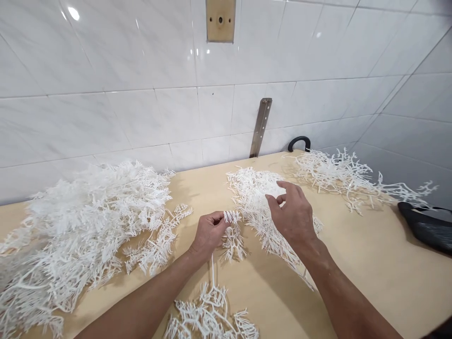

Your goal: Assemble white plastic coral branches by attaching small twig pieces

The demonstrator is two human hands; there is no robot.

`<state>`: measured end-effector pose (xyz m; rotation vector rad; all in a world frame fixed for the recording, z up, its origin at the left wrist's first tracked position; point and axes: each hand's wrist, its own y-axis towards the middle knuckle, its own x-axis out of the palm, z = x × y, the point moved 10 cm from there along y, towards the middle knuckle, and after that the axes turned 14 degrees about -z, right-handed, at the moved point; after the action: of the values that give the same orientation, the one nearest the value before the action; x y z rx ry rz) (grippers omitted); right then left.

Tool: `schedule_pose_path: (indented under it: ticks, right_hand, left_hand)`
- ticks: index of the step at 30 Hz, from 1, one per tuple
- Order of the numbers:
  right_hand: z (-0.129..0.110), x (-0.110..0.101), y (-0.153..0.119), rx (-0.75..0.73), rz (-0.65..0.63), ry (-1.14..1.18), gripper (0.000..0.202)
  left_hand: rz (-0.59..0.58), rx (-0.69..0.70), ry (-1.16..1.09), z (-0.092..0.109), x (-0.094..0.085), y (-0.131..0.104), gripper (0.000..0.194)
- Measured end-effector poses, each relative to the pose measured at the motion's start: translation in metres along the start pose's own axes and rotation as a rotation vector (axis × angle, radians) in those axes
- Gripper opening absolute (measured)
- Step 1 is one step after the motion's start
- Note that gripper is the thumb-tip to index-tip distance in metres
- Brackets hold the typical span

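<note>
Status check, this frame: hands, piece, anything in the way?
Left hand: grip closed on white sprig. Right hand: open by the middle pile, contact unclear. No obvious obstruction; larger pile off to the left.

Inscriptions: none legible. Watching remotely, I can read no lettering, label, brand name, number or sign on any surface in the head view.
</note>
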<state>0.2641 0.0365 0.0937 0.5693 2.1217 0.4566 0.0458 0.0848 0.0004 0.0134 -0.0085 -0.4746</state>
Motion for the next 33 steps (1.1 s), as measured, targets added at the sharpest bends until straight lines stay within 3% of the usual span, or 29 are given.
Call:
schedule_pose_path:
  ticks: [5,8,15,21,28,33]
  right_hand:
    - [-0.014,0.049,-0.012,0.013,-0.393,0.171,0.029]
    - [-0.028,0.069,-0.023,-0.033,-0.481,0.238,0.024]
    - [-0.032,0.073,-0.026,-0.079,-0.429,0.252,0.011]
    - [-0.045,0.069,-0.026,-0.196,-0.429,0.222,0.015]
    - [-0.067,0.059,-0.034,-0.369,-0.328,0.121,0.018]
    - [-0.068,0.068,-0.038,-0.358,-0.324,0.060,0.020]
  left_hand:
    - [-0.013,-0.004,0.021,-0.003,0.003,0.001,0.022]
    - [-0.003,0.027,0.067,0.000,0.002,0.002,0.022]
    - [-0.022,0.060,0.186,0.002,0.004,0.001,0.021]
    - [-0.031,0.073,0.209,0.007,0.005,-0.001,0.019]
    - [0.013,0.084,0.243,0.011,0.002,-0.003,0.017]
    - [0.024,0.089,0.287,0.012,0.001,-0.003,0.020]
